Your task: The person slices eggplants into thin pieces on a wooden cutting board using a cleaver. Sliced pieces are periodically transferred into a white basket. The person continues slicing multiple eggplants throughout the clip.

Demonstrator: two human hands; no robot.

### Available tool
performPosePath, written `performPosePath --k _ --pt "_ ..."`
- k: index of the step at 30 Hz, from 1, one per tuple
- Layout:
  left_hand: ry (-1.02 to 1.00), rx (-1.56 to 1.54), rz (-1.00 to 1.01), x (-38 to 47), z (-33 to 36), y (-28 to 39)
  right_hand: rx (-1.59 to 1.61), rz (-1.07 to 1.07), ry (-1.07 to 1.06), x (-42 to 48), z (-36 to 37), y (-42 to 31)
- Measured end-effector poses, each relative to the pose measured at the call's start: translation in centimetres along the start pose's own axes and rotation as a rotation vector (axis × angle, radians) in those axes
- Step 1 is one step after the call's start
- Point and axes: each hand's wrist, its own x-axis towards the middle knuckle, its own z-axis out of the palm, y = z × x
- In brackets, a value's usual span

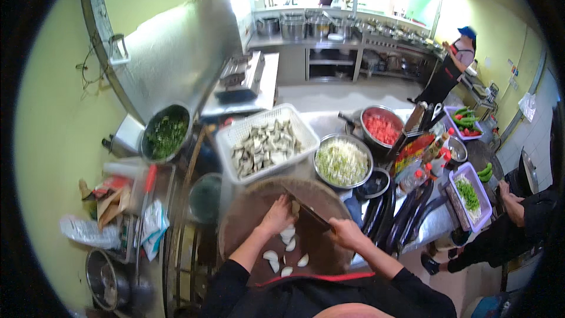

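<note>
On a round wooden chopping block (pixel 247 212), my right hand (pixel 346 233) grips the handle of a kitchen knife (pixel 311 213), whose blade points up and left. The fingers of my left hand (pixel 280 215) rest at the blade's far end, against a pale piece of food (pixel 295 207) that they partly hide. White slices (pixel 270 255) with dark edges lie scattered on the block nearer my body. Beyond the block stands a white plastic basket (pixel 223 141) full of similar pieces. To its right is a metal bowl of chopped green and white vegetable (pixel 343 162).
Long dark eggplants (pixel 388 212) and sauce bottles (pixel 415 179) crowd the right side, beside a purple basket (pixel 484 201). A pot of chopped red food (pixel 382 127) stands behind. A bowl of greens (pixel 167 134) is at left. Two people work at right; another stands beyond the counter.
</note>
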Motion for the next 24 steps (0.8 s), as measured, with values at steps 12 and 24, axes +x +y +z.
performPosePath --k 12,24 --pt "0.147 0.017 -0.234 -21.3 4.2 5.3 0.643 0.468 -0.254 -11.0 0.2 0.2" --pt "0.249 0.130 -0.274 -13.3 5.8 3.7 1.216 0.611 -0.225 -15.1 5.7 -0.6"
